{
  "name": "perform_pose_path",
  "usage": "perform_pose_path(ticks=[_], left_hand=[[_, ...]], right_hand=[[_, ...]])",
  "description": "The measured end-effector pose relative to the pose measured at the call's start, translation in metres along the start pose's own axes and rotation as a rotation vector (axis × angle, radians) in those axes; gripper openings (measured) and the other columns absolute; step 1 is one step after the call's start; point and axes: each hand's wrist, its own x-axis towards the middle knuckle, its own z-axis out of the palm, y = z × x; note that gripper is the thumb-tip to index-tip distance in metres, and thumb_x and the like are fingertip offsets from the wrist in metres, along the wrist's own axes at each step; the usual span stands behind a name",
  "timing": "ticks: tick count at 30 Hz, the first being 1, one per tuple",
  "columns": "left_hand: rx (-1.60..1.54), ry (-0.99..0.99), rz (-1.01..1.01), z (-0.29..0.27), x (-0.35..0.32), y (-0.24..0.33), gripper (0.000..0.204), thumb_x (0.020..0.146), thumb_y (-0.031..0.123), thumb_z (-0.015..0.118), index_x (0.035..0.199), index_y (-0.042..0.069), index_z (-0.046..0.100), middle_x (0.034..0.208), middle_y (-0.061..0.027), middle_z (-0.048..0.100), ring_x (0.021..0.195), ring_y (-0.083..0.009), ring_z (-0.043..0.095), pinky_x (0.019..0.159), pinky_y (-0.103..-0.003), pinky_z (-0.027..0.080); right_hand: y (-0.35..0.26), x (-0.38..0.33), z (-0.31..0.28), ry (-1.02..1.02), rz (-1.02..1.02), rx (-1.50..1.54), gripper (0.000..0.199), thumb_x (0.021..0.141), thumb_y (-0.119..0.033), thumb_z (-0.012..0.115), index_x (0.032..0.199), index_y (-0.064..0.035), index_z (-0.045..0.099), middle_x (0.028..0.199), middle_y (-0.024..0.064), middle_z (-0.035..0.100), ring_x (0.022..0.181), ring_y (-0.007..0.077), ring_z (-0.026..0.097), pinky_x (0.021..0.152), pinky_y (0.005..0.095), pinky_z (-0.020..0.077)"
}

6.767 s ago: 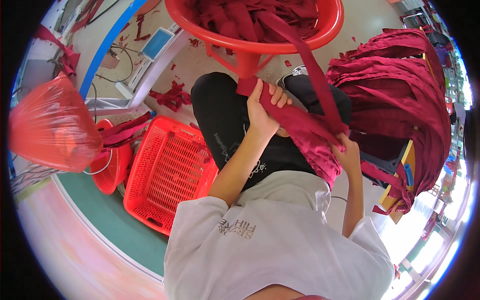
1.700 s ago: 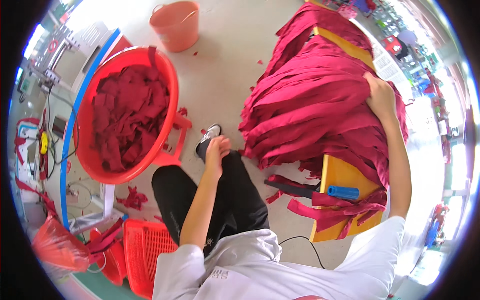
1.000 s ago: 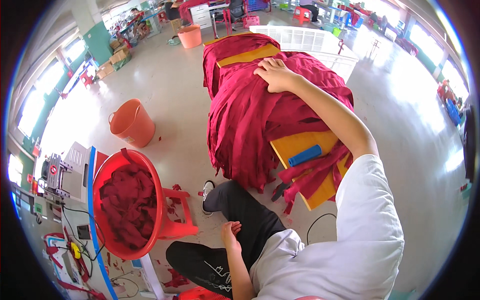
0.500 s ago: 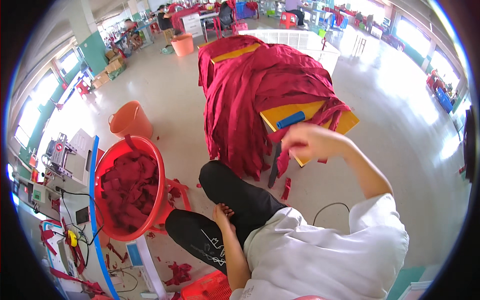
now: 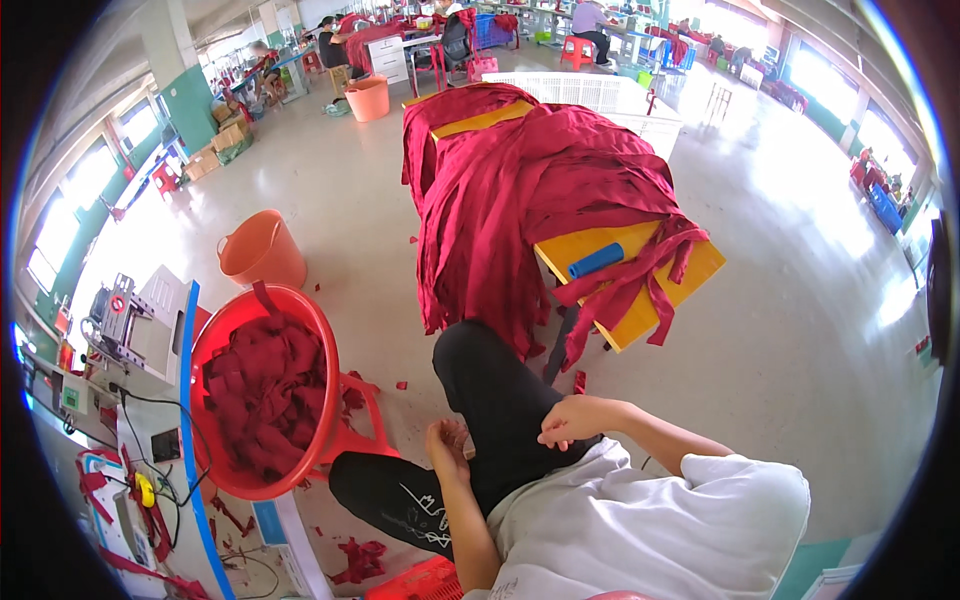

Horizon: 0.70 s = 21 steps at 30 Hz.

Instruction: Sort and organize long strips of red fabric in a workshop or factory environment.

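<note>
Worktop: yellow worktop [image 5: 700,274], mostly buried under a heap of dark red fabric strips [image 5: 540,185]. Strips spill over its left edge and hang close to the floor [image 5: 800,330]; yellow shows at the near end and in a band toward the far end. Loose strips lie across the near end, some tails hanging past the edge. A blue cylinder [image 5: 596,261] lies on the bare board by the near-left edge.

Hands: both near the lap, well apart from the worktop. Left hand [image 5: 449,442] beside the black trousers [image 5: 500,400], grip apart, fingers half curled. Right hand [image 5: 572,422] above the thigh, fingers bent; cannot tell whether its grip is closed.

Room: red basin [image 5: 332,390] of fabric pieces at left, beside the blue edge [image 5: 186,400] of a machine table. Orange tub [image 5: 263,250] behind it. Red scraps [image 5: 358,560] on the pale, glossy floor. White crate [image 5: 570,92] beyond the heap. Far back: seated people, a green-and-white pillar [image 5: 190,100], bright windows [image 5: 825,80] at right.
</note>
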Motion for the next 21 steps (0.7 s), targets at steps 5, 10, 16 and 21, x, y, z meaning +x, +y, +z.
perform_pose_path(ticks=[5, 10, 16, 21], left_hand=[[-0.183, -0.059, -0.166, 0.002, -0.008, 0.010, 0.013, 0.093, 0.022, 0.056, 0.088, 0.010, 0.060, 0.078, -0.0033, 0.063, 0.073, -0.0180, 0.063, 0.070, -0.029, 0.051], [-0.160, -0.034, -0.213, -0.010, 0.000, 0.002, 0.013, 0.093, 0.022, 0.057, 0.088, 0.010, 0.059, 0.073, -0.0018, 0.059, 0.068, -0.0153, 0.059, 0.066, -0.028, 0.050], [0.016, -0.005, -0.172, 0.007, -0.004, 0.017, 0.014, 0.094, 0.023, 0.056, 0.092, 0.010, 0.058, 0.070, -0.0019, 0.056, 0.065, -0.0132, 0.057, 0.061, -0.027, 0.048], [0.470, -0.087, -0.175, 0.020, -0.006, 0.060, 0.018, 0.097, 0.025, 0.054, 0.099, 0.008, 0.059, 0.078, -0.0065, 0.062, 0.068, -0.0170, 0.062, 0.062, -0.028, 0.051]], right_hand=[[-0.019, 0.010, -0.016, -0.365, 0.226, 0.174, 0.061, 0.095, -0.057, 0.047, 0.091, -0.0029, 0.075, 0.076, 0.0115, 0.073, 0.076, 0.0180, 0.071, 0.077, 0.0308, 0.0534], [-0.018, 0.015, -0.017, -0.311, 0.219, 0.226, 0.061, 0.095, -0.057, 0.047, 0.092, -0.0026, 0.075, 0.076, 0.0112, 0.072, 0.076, 0.0186, 0.070, 0.076, 0.0305, 0.0533], [-0.046, 0.040, -0.024, -0.389, 0.028, 0.184, 0.050, 0.097, -0.049, 0.047, 0.108, -0.0052, 0.068, 0.084, 0.0125, 0.072, 0.070, 0.0190, 0.070, 0.068, 0.0319, 0.0547], [-0.079, 0.093, 0.007, -0.204, -0.567, -0.097, 0.030, 0.095, -0.033, 0.053, 0.106, -0.0057, 0.060, 0.091, 0.0134, 0.066, 0.082, 0.0324, 0.064, 0.074, 0.0411, 0.0500]])
